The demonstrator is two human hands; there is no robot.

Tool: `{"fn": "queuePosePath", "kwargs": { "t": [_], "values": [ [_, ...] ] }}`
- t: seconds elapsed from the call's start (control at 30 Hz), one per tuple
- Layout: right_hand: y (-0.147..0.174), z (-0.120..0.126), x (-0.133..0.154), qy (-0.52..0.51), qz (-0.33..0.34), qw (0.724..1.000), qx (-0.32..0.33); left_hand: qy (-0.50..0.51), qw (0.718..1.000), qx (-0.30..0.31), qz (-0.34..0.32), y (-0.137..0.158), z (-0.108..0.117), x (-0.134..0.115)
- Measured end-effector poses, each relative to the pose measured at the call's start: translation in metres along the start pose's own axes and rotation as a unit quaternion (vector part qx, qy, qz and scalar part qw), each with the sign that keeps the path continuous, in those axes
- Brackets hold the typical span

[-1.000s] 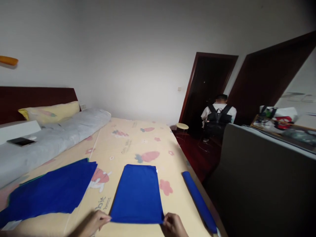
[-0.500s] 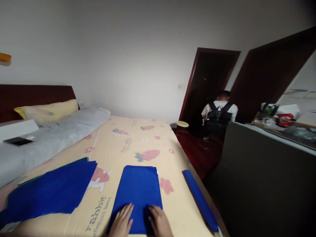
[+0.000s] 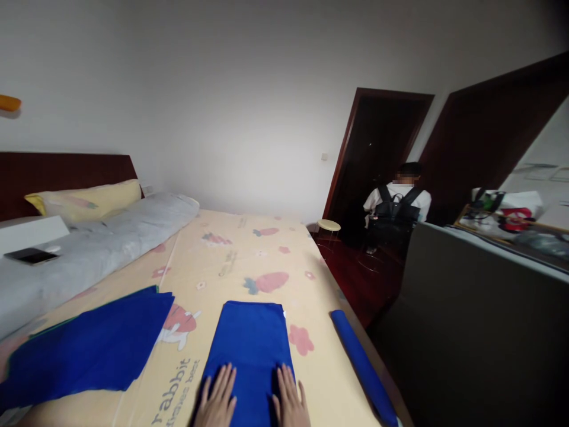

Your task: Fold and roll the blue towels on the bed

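A folded blue cloth point(image 3: 252, 338) lies flat on the bed in front of me, its near end cut off by the bottom of the view. On its left side rests my left hand point(image 3: 217, 396), palm down with the fingers stretched out. My right hand point(image 3: 290, 396) lies likewise at the cloth's right edge, fingers extended and thumb apart. Neither hand grips anything. To the left, more blue cloth point(image 3: 93, 347) with a green edge is spread in overlapping layers. A rolled blue cloth point(image 3: 362, 365) lies along the bed's right edge.
The bed point(image 3: 240, 243) has a printed sheet. At the left are a grey blanket point(image 3: 111, 234), a yellow pillow point(image 3: 95, 198) and a phone point(image 3: 32, 255). Beyond the bed's right side stand a stool point(image 3: 329, 225), a seated person point(image 3: 395, 204) and a dark panel point(image 3: 466, 320) beside a cluttered desk.
My hands have moved slightly apart, the right one shifting outward to the cloth's edge. Their fingers have straightened and point forward. The cloths look the same.
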State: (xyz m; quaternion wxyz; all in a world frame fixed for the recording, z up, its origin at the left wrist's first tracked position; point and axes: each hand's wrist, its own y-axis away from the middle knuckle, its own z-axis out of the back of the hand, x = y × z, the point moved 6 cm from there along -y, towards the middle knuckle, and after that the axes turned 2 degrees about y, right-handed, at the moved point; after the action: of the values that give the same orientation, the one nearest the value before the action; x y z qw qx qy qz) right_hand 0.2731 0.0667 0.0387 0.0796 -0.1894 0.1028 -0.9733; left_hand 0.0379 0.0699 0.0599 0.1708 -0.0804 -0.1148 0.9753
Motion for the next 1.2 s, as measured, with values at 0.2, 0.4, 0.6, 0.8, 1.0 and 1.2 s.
{"fn": "queuePosePath", "kwargs": {
  "t": [0.2,0.4,0.6,0.8,1.0,1.2],
  "values": [
    [-0.029,-0.013,0.054,-0.054,0.126,0.989,0.053,0.026,0.996,0.018,-0.083,-0.026,-0.009,-0.029],
    [-0.039,0.015,-0.029,0.025,-0.054,0.998,0.006,-0.036,0.993,0.019,0.115,-0.027,0.014,0.053],
    [-0.058,-0.023,0.027,-0.004,0.204,0.979,-0.005,0.028,0.992,0.003,-0.123,-0.050,-0.015,-0.001],
    [-0.114,-0.012,0.017,-0.022,0.190,0.981,0.038,0.017,0.996,0.002,-0.085,-0.110,-0.013,0.028],
    [-0.136,0.020,-0.068,0.021,-0.052,0.997,0.048,-0.023,0.998,0.016,0.047,-0.128,-0.006,0.078],
    [-0.146,-0.016,-0.006,-0.014,0.166,0.983,0.079,0.009,0.983,-0.022,-0.182,-0.142,-0.018,0.015]
  ]
}}
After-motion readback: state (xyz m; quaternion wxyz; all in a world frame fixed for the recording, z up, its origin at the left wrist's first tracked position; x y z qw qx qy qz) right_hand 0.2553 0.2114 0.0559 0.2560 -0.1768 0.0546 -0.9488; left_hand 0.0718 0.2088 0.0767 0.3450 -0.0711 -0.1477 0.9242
